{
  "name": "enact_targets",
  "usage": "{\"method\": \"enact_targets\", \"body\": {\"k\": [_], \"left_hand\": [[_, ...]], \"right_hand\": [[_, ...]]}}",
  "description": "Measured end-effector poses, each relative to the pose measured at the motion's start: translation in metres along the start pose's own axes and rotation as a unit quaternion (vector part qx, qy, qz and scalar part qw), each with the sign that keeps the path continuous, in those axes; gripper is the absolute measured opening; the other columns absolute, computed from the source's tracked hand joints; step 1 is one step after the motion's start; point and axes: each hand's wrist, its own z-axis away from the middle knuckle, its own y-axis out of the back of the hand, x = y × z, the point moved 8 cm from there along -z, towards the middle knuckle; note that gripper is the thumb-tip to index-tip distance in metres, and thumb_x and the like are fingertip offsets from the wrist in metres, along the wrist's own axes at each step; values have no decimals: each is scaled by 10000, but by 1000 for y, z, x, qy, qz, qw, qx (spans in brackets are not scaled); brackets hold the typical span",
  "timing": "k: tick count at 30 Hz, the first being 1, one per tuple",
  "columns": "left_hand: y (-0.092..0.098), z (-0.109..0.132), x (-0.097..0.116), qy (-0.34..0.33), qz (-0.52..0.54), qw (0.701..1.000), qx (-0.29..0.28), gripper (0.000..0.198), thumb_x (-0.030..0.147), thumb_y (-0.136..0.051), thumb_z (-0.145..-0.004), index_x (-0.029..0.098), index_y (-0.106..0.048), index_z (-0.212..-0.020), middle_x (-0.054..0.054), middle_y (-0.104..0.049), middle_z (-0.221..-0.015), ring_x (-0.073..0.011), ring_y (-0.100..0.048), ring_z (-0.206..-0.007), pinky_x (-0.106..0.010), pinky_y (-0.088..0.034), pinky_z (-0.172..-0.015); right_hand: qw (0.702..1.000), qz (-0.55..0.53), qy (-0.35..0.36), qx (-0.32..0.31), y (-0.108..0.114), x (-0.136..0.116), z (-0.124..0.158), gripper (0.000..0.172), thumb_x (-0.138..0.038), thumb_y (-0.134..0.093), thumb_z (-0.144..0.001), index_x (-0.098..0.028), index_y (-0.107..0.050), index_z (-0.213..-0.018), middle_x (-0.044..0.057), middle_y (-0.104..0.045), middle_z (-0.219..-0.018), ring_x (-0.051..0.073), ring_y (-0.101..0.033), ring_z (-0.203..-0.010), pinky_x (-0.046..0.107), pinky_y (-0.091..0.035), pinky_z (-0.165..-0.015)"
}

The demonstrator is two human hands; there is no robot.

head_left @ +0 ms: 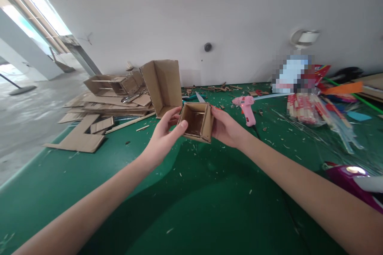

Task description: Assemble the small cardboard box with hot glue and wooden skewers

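A small open-topped cardboard box (206, 127) is held up above the green table, its hollow inside facing me. My left hand (167, 129) grips its left side, thumb at the near rim and fingers behind. On the right side my right hand (226, 127) closes round it, with most of its fingertips hidden behind the box. Just beyond, to the left, a taller folded cardboard piece (167, 83) stands upright. A pink hot glue gun (247, 109) rests on the table to the right of my right hand.
Cardboard sheets and offcuts (80, 135) are piled at the left, with another cardboard structure (113, 84) on top. Bundled sticks (303, 107) in plastic lie at the right, near a purple object (350, 179). Scraps dot the green table (191, 215). A white wall (185, 20) rises behind.
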Motion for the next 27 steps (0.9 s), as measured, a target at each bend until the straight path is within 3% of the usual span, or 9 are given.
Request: {"method": "enact_targets", "body": {"k": [4,7,9,11,13,15,18,22,27], "left_hand": [[5,3,13,-99,-139,985,3,676,559,-582,-838,258,-382,-1410,-122,-414,-1319,-280,-448,-1227,-442,-460,-976],[-13,12,22,-169,-184,965,-78,939,564,-726,-714,319,-237,-1477,-112,-320,-1431,-311,-393,-1298,-477,-416,-1047],[-26,17,18,-152,-214,957,-125,995,512,-771,-688,330,-201,-1482,-102,-306,-1471,-312,-392,-1315,-473,-421,-1059],[-33,18,12,-121,-241,955,-125,903,480,-746,-724,296,-254,-1459,-105,-375,-1434,-300,-441,-1280,-459,-456,-1034],[-34,18,10,-106,-251,956,-109,845,468,-738,-725,252,-312,-1422,-111,-441,-1375,-288,-489,-1232,-449,-482,-1011],[-35,17,9,-105,-251,957,-102,819,467,-746,-705,232,-354,-1384,-109,-474,-1336,-280,-516,-1198,-442,-496,-995],[-39,16,5,-110,-254,952,-129,760,461,-756,-686,237,-416,-1328,-99,-495,-1313,-277,-527,-1176,-441,-501,-983],[-43,17,-6,-98,-265,947,-151,780,440,-766,-666,222,-406,-1322,-101,-491,-1314,-275,-519,-1182,-453,-467,-1016],[-45,18,-12,-90,-267,946,-162,793,407,-756,-667,230,-371,-1338,-94,-486,-1311,-273,-498,-1205,-444,-460,-1015]], "right_hand": [[993,30,-106,45,11,1,0,513,-668,-487,-838,-234,-669,-1042,73,-714,-964,211,-662,-852,343,-544,-712],[974,155,-166,20,10,-8,5,556,-708,-478,-818,-211,-692,-944,81,-714,-914,214,-654,-802,329,-525,-671],[942,277,-189,-15,7,-12,9,582,-734,-470,-802,-200,-693,-860,95,-707,-876,228,-642,-764,335,-503,-627],[900,392,-191,-16,7,-16,12,607,-746,-431,-810,-194,-681,-815,107,-697,-844,238,-630,-732,344,-474,-597],[868,471,-155,18,7,-26,12,611,-721,-361,-856,-195,-671,-862,111,-691,-863,241,-624,-745,354,-456,-608],[853,517,-64,41,1,-43,12,533,-620,-332,-919,-200,-657,-963,108,-684,-960,231,-621,-817,359,-456,-674],[830,553,65,-15,-17,-63,15,348,-463,-454,-916,-208,-644,-1059,87,-649,-1096,200,-604,-901,336,-450,-748],[791,596,71,-121,-26,-58,19,237,-334,-536,-873,-205,-676,-1015,71,-659,-1039,193,-597,-884,330,-437,-730],[773,626,87,-59,-20,-56,14,260,-291,-449,-929,-206,-687,-869,40,-690,-920,181,-595,-815,326,-400,-658]]}}
